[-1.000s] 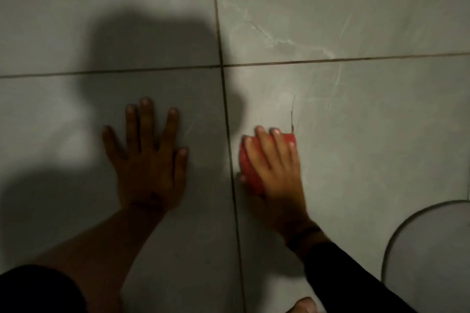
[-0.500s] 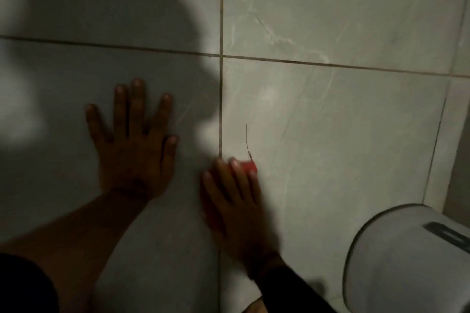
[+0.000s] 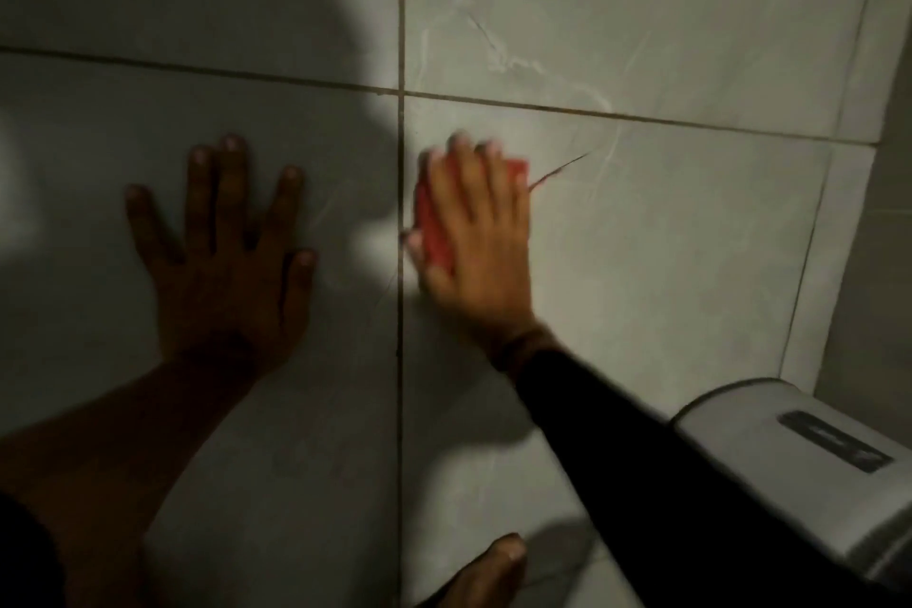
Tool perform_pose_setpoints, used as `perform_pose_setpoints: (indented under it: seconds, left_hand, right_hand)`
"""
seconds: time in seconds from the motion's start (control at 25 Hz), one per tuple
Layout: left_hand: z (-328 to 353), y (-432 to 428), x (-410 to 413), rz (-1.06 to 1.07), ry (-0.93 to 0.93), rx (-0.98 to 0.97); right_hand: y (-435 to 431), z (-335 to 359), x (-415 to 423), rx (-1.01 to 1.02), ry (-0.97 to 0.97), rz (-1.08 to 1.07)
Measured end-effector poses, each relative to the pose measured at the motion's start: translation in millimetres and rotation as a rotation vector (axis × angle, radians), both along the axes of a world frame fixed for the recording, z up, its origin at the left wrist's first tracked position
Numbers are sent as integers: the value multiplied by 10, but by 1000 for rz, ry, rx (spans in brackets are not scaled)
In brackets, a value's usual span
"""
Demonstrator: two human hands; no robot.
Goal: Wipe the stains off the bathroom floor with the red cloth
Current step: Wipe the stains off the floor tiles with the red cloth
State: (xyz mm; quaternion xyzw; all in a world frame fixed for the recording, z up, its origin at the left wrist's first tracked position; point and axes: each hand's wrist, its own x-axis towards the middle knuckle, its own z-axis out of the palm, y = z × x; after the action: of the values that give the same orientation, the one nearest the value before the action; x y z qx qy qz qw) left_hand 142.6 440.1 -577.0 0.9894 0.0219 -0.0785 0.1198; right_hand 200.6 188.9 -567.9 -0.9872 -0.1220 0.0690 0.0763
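Note:
My right hand [image 3: 476, 232] presses the red cloth [image 3: 434, 225] flat onto the grey tiled bathroom floor [image 3: 666, 262], just right of a vertical grout line. The cloth shows only at the hand's left side and past the fingertips; a loose red thread trails to the right from it. My left hand [image 3: 224, 247] lies flat on the tile to the left, in shadow, fingers spread, holding nothing. No stains can be made out in the dim light.
A white toilet [image 3: 799, 469] with a dark label stands at the lower right, close to my right sleeve. A toe of my foot [image 3: 493, 568] shows at the bottom edge. A wall base runs along the far right.
My right hand has slid the red cloth forward and a little to the right, away from me. The left hand has stayed planted. The view has shifted, showing more of the toilet.

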Motion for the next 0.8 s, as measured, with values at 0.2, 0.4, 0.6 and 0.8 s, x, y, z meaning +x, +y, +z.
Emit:
perform_pose_setpoints:
  seconds: [0.2,0.4,0.6,0.8]
  left_hand:
    - [-6,-6,8,5,-6,-19]
    - [-58,7,-21,-8,-3,-2]
    - [-93,26,-21,-10,-24,25]
    - [-135,53,-1,-28,-45,59]
  right_hand:
    - [-698,364,-750,21,166,-298]
    - [-14,117,726,72,-75,-426]
    - [324,169,-1049,49,128,69]
    - [-440,240,-1188,80,118,-295]
